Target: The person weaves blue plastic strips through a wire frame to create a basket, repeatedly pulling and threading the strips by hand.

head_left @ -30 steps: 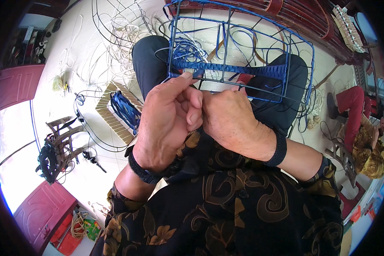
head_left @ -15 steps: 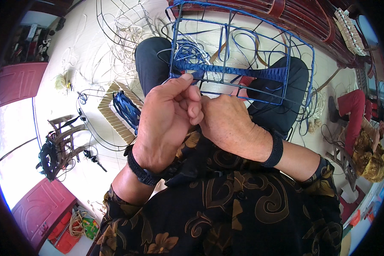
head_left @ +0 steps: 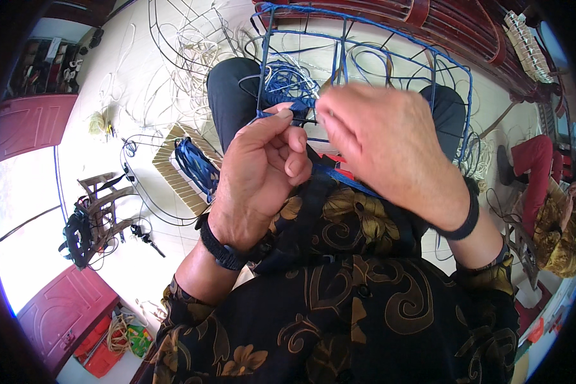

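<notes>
Strong light from the left, opening [head_left: 22, 217] there burnt out to white, glare on the pale floor [head_left: 144, 272], right hand [head_left: 387, 150] motion-blurred, left hand [head_left: 259, 157] sharper, outlines bent toward the edges, black vignette round the rim.

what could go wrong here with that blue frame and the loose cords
The blue frame at the knees might shift if bumped. The blue strip at the left hand could loosen if its grip slackens. Pale cords tangled on the floor might snag.

Dark-red wooden bench [head_left: 464, 35] at top, red panelled door [head_left: 67, 310] lower left, red-trousered person [head_left: 534, 176] at right
</notes>
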Demonstrator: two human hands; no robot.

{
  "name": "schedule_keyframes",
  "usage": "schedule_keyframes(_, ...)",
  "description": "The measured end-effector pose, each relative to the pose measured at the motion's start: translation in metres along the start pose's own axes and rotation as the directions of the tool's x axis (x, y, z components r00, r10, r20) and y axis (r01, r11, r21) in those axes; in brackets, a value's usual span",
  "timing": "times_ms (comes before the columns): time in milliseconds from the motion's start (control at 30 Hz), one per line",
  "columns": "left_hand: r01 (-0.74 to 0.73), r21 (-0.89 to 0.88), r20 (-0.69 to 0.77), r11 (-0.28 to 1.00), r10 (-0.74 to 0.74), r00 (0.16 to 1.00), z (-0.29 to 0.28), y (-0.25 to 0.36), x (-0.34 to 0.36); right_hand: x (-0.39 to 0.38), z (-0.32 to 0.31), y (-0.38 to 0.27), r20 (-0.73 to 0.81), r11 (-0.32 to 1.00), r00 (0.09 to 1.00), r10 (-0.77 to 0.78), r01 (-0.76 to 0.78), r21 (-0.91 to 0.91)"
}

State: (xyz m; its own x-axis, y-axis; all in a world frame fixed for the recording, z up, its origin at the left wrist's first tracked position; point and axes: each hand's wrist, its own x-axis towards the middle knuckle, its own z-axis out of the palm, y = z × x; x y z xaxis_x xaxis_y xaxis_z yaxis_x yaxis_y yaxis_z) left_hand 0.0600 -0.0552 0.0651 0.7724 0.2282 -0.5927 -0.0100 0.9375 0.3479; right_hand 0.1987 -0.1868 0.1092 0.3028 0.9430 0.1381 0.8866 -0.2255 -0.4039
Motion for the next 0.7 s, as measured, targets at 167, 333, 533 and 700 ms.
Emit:
schedule_keyframes(167,-0.014,0.006,0.093,1.000,0.013,0.996,-0.002,-0.002,0.002,0.022,0.018,0.022,-0.168,0.958,0.945,-0.281,0.287,0.012)
schedule_keyframes(333,-0.047,-0.009,0.173,0.999,0.048,0.984,-0.010,-0.005,0.001,0.033,0.025,0.021,-0.013,0.961,0.962,-0.271,0.272,0.055)
schedule_keyframes(533,-0.069,-0.094,0.304,0.993,0.094,0.948,-0.022,-0.018,0.004,0.039,0.019,0.023,0.051,0.958,0.961,-0.273,0.267,0.101)
schedule_keyframes(700,-0.026,-0.196,0.341,0.980,0.093,0.936,-0.026,-0.023,0.003,0.044,0.016,0.022,0.049,0.948,0.951,-0.305,0.298,0.112)
